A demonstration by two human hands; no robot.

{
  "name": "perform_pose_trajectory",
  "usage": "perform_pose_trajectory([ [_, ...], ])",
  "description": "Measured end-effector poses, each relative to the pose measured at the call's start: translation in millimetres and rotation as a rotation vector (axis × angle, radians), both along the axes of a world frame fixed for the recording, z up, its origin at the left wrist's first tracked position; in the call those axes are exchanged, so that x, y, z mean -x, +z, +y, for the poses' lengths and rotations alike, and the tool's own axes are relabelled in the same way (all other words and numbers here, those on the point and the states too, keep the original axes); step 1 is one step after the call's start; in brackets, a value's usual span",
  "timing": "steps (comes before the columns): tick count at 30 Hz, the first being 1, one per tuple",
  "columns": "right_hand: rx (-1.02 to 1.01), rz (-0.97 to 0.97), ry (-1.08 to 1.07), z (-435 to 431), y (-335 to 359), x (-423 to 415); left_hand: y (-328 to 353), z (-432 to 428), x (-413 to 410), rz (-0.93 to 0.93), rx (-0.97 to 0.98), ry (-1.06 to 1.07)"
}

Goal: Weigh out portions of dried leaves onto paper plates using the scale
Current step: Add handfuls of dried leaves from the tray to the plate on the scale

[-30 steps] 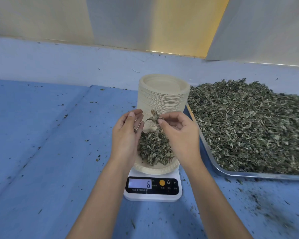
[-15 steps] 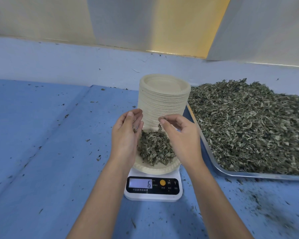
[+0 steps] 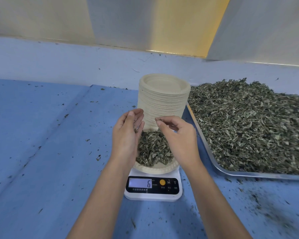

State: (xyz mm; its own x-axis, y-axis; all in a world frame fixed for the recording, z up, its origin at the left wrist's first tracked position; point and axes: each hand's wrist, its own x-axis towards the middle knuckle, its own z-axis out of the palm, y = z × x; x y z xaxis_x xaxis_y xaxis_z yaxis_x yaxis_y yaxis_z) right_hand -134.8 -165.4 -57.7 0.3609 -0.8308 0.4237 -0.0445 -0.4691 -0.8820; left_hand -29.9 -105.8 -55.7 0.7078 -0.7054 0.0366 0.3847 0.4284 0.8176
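Observation:
A white digital scale [image 3: 153,188] stands at the table's centre, its display reading 6. On it sits a paper plate [image 3: 154,169] holding a heap of dried leaves [image 3: 154,149]. My left hand [image 3: 126,137] hovers over the plate's left side, cupped, with some leaves in its curled fingers. My right hand [image 3: 178,135] is over the plate's right side and pinches a small bit of leaf between thumb and fingertip. Behind the scale rises a tall stack of paper plates [image 3: 163,99].
A metal tray [image 3: 231,172] piled with a large mound of dried leaves [image 3: 252,123] fills the right side. The table is covered in blue cloth [image 3: 50,152] with scattered leaf crumbs. A pale wall runs along the back.
My right hand dropped its earlier pinch onto the plate, then lifted again with a smaller bit of leaf. My left hand stayed cupped beside the plate. The scale still reads 6.

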Motion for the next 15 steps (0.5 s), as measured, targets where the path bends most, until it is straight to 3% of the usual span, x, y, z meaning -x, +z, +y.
perform_pose_trajectory([
  [6,0.098,0.090,0.007,-1.6,-1.5,0.8,-0.2,0.2,0.9,-0.010,0.000,-0.005],
  [15,-0.039,0.028,0.116,0.7,-0.1,-1.1,0.5,1.2,0.7,-0.031,0.004,-0.018],
])
